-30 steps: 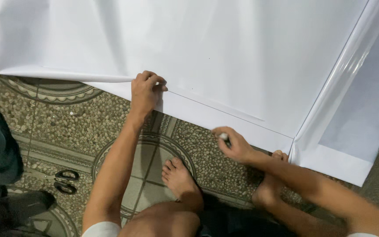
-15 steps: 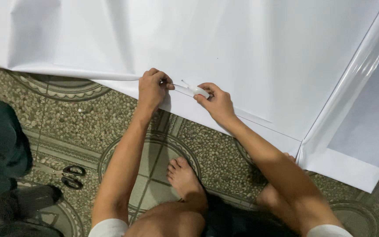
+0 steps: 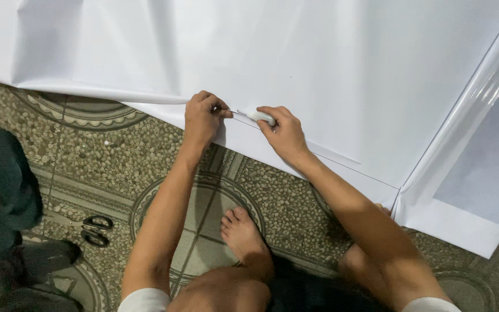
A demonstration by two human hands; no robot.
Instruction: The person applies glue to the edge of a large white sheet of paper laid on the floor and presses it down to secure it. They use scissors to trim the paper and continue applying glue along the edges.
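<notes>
Big white sheet (image 3: 295, 52) lies spread on the floor (image 3: 116, 156), covering the top of view; its near edge runs diagonally from upper left to lower right, w/ a glossy folded band (image 3: 463, 115) at right. Left hand (image 3: 203, 118) sits on that edge, fingers curled & pressed together, pinching the sheet's hem. Right hand (image 3: 281, 133) is just beside it, fingers closed around a small white tool (image 3: 260, 117), prob. a cutter or marker, can't tell which, its tip resting on the sheet near the left thumb. Vs 1 s ago: right hand was well apart, further down the edge toward the fold; it has since come up next to the left hand, roughly where it was half a sec ago, now a bit lower on the edge. Left hand has stayed on the same spot of the hem. A thin straight line (image 3: 330, 153) runs along the sheet parallel to the edge. Bare foot (image 3: 244, 234) rests on the patterned tile below. Black scissors (image 3: 95, 230) lie on the floor at left, near dark shoes (image 3: 7, 185)
</notes>
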